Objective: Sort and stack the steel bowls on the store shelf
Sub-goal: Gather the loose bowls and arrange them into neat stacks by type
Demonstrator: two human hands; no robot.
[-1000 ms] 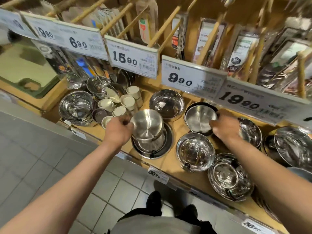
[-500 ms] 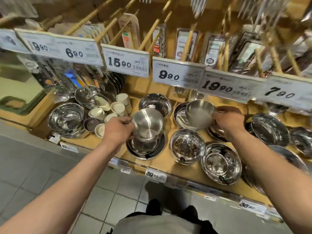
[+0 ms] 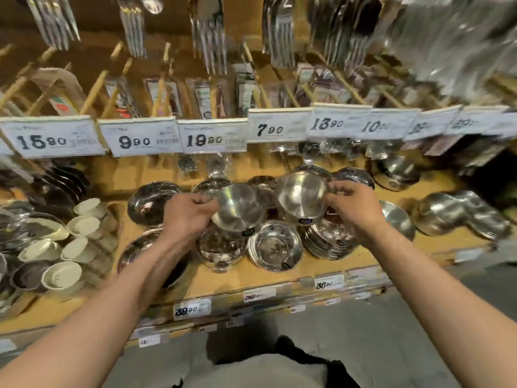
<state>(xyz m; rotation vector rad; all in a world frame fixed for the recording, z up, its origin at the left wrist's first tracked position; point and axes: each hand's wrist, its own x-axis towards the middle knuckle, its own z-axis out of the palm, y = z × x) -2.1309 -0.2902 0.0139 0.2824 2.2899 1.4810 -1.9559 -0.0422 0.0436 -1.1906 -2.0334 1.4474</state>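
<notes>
Steel bowls, two of them, are being held up over the wooden shelf [image 3: 223, 278] at the centre of the frame, one in each of my hands. My left hand [image 3: 188, 217] is gripping the left steel bowl [image 3: 239, 210], fingers curled round its rim, the bowl tilted so that its rounded underside is facing the camera. My right hand [image 3: 354, 207] is gripping the right steel bowl [image 3: 303, 198] in the same way, by the rim on its right side; this bowl too is showing its underside, with a small dark label [image 3: 303, 220] near its lower edge. The two held bowls are sitting just beside each other; whether they are touching cannot be told, since the view is blurred.

Below them, on the shelf, an upright bowl [image 3: 275, 246] is lying open to the camera, with another bowl [image 3: 218, 252] just left of it and a stack of shallow dishes [image 3: 327, 242] just right of it. A cluster of cream cups [image 3: 70, 242] is standing at the lower left of the frame. Price cards are running across the middle of the frame, among them one reading 19.90 [image 3: 212, 140] directly above the held bowls. Forks [image 3: 208, 32] are hanging along the top of the frame. More steel ware [image 3: 458, 214] is lying at the right, too blurred to specify.
</notes>
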